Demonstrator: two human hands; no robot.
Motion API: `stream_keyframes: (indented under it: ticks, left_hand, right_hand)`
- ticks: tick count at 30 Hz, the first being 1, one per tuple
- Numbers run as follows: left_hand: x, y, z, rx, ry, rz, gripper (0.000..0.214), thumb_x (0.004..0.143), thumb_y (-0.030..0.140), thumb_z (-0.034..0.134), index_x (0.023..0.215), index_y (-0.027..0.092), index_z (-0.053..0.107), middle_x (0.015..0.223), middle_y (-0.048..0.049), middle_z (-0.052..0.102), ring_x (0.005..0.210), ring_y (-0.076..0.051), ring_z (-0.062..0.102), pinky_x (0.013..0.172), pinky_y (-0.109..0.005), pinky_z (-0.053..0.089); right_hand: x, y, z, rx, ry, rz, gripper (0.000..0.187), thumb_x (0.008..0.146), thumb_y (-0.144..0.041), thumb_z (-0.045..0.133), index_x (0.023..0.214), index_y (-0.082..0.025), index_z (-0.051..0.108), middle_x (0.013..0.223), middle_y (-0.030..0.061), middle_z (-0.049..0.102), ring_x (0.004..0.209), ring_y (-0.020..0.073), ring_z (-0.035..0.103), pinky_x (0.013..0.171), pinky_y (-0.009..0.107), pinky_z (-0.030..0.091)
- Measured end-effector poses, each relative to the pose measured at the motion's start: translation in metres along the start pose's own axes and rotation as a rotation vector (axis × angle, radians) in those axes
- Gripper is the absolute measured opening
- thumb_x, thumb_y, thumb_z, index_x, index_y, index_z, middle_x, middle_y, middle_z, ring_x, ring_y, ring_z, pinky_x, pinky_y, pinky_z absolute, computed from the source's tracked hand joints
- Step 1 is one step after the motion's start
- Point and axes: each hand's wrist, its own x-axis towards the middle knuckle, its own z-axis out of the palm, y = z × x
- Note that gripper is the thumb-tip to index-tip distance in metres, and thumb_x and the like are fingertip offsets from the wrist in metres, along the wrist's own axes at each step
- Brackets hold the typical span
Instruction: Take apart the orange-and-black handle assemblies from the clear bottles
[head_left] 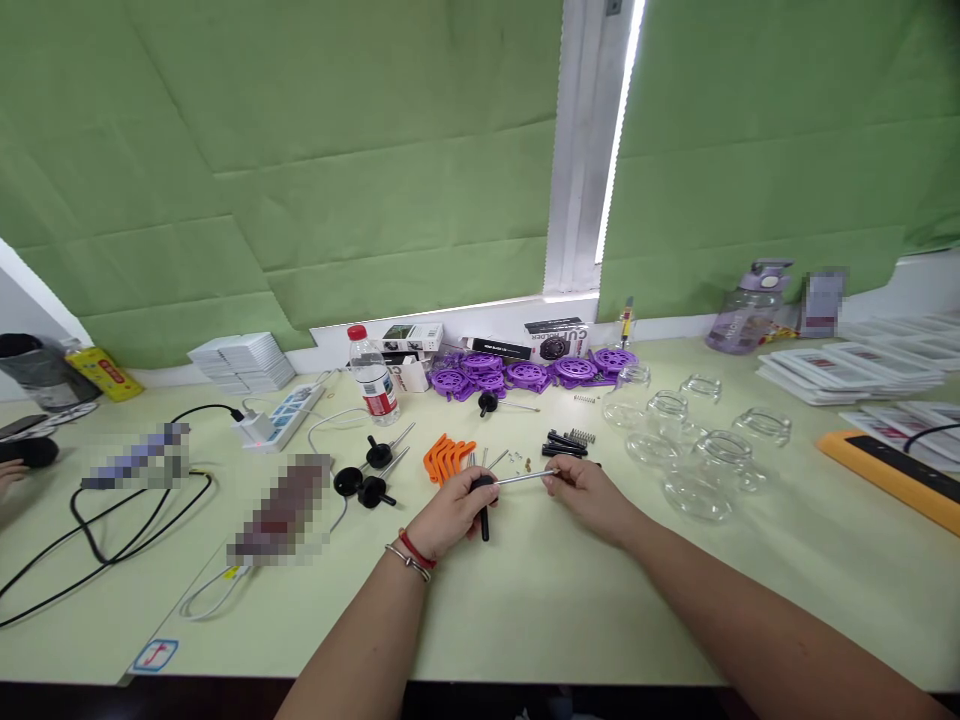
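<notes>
My left hand [448, 512] is closed around the black round head of a metal rod [523, 478], and a black stub sticks out below the fingers. The rod points right, where my right hand [589, 492] pinches its far end; whether a small part sits in that pinch is hidden. Just beyond the hands lie orange angled pieces [448, 458], tiny brass and clear parts [522, 462], black tubes [562, 444] and springs [582, 436]. Similar black-headed rods [373, 490] rest left of my left hand, with another [489, 403] farther back.
Purple plastic parts [527, 375] line the back, near a red-capped bottle [373, 380]. Clear glass or plastic jars [721, 450] stand on the right, beside an orange-edged tool [892, 475]. Cables and a power strip [292, 415] lie left. Another person's hand [10, 474] shows at the left edge.
</notes>
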Motion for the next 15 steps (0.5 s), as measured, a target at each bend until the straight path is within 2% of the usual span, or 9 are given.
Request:
stream_keyframes:
  ticks: [2, 5, 9, 15]
  left_hand:
    - [0.0003, -0.0001, -0.0008, 0.008, 0.017, 0.001, 0.032, 0.080, 0.045, 0.056, 0.096, 0.018, 0.057, 0.076, 0.0003, 0.054, 0.044, -0.006, 0.045, 0.036, -0.019, 0.034]
    - [0.0004, 0.0008, -0.0019, 0.013, 0.044, -0.007, 0.031, 0.081, 0.044, 0.055, 0.096, 0.018, 0.056, 0.076, 0.0002, 0.054, 0.044, -0.006, 0.045, 0.037, -0.019, 0.034]
    - [0.0001, 0.0023, -0.0014, 0.027, 0.027, -0.016, 0.031, 0.081, 0.044, 0.055, 0.096, 0.017, 0.057, 0.076, -0.0008, 0.055, 0.044, -0.007, 0.044, 0.037, -0.019, 0.034]
    - [0.0001, 0.0005, -0.0016, 0.043, 0.012, -0.024, 0.031, 0.082, 0.044, 0.053, 0.096, 0.017, 0.056, 0.078, -0.0006, 0.055, 0.044, -0.006, 0.044, 0.037, -0.019, 0.034]
  right_hand:
    - [0.0003, 0.0014, -0.0008, 0.022, 0.010, -0.001, 0.016, 0.079, -0.035, 0.053, 0.084, -0.020, 0.056, 0.069, -0.0021, 0.051, 0.064, 0.0139, 0.046, 0.061, 0.027, 0.037]
    - [0.0009, 0.0003, -0.0035, 0.047, 0.050, 0.024, 0.024, 0.078, -0.034, 0.055, 0.098, -0.020, 0.057, 0.076, -0.0001, 0.054, 0.072, 0.0155, 0.051, 0.068, 0.029, 0.040]
    - [0.0010, -0.0053, -0.0059, 0.008, 0.077, 0.020, 0.017, 0.080, -0.036, 0.053, 0.078, -0.019, 0.057, 0.071, -0.0003, 0.055, 0.068, 0.0146, 0.049, 0.067, 0.028, 0.038]
    - [0.0002, -0.0064, -0.0049, -0.024, 0.025, 0.078, 0.039, 0.086, -0.049, 0.044, 0.062, -0.019, 0.053, 0.053, -0.0045, 0.040, 0.049, 0.0105, 0.033, 0.051, 0.025, 0.028]
